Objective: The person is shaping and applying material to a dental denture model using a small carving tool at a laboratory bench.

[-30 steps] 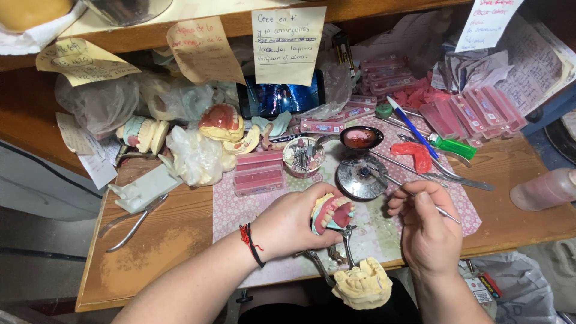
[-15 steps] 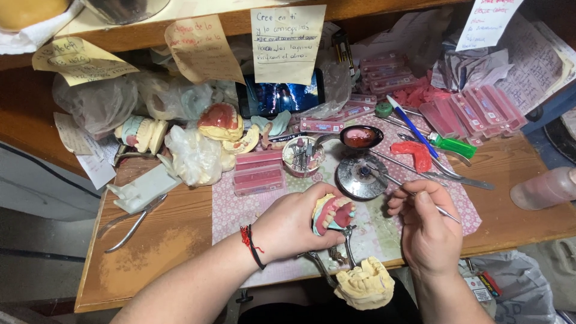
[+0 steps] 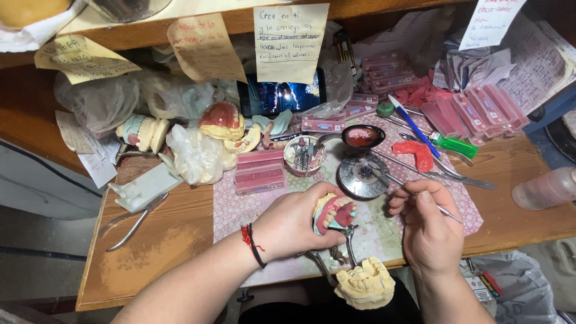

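Pliers (image 3: 129,221) lie idle at the left of a crowded wooden workbench (image 3: 156,252), beside a white plastic piece, with plaster jaw casts and crumpled plastic bags (image 3: 195,157) heaped behind them. Near the middle, over a flowered mat (image 3: 240,207), the left hand (image 3: 292,223) is clenched around a set of false teeth (image 3: 333,212) with pink gums, tilted up so the tooth row faces the worker (it appears mounted on a metal hinged frame (image 3: 349,245), which would hold the bite steady). Below it, a yellow plaster cast (image 3: 365,284) sits at the bench edge. A small round burner (image 3: 362,176) and a spoon of red wax (image 3: 362,137) stand just behind the hands, close enough to reach. To the right, the right hand (image 3: 427,231) pinches a thin metal tool (image 3: 427,201) like a pen, its tip pointing left toward the burner. Pink trays and a pale bottle (image 3: 545,187) crowd the far right.
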